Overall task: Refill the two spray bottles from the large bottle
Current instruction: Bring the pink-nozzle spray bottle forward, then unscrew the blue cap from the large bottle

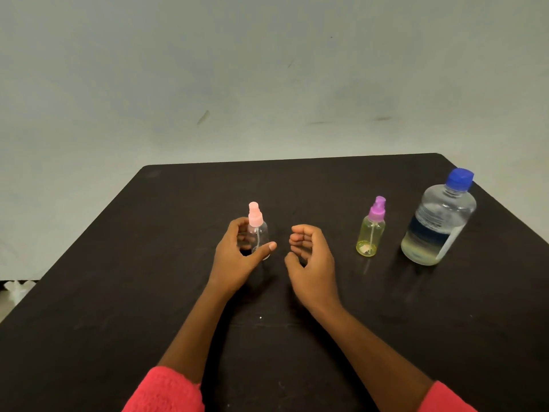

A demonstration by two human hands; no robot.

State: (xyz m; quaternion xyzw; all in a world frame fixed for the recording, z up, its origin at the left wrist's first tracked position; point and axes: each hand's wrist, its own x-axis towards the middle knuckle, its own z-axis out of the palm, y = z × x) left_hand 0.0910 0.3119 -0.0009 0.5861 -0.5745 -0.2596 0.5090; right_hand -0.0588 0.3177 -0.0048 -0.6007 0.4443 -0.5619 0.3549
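While the left hand (pixel 237 254) grips a small clear plastic spray bottle with a pink pump top (pixel 258 230) at frame centre, likely steadying it for uncapping, the right hand (pixel 310 251) hovers beside it, loosely curled and empty. To the right, a yellow-green plastic spray bottle with a purple top (pixel 370 233) and the large clear blue-capped bottle (pixel 436 227) stand capped, the latter near the right edge of the black table (pixel 148 292). The most room to move looks to be at lower left.

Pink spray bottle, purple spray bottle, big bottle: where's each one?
The pink spray bottle (pixel 255 217): head view, on its pink top.
The purple spray bottle (pixel 367 237): head view, on its yellowish body.
The big bottle (pixel 460 178): head view, on its blue cap.
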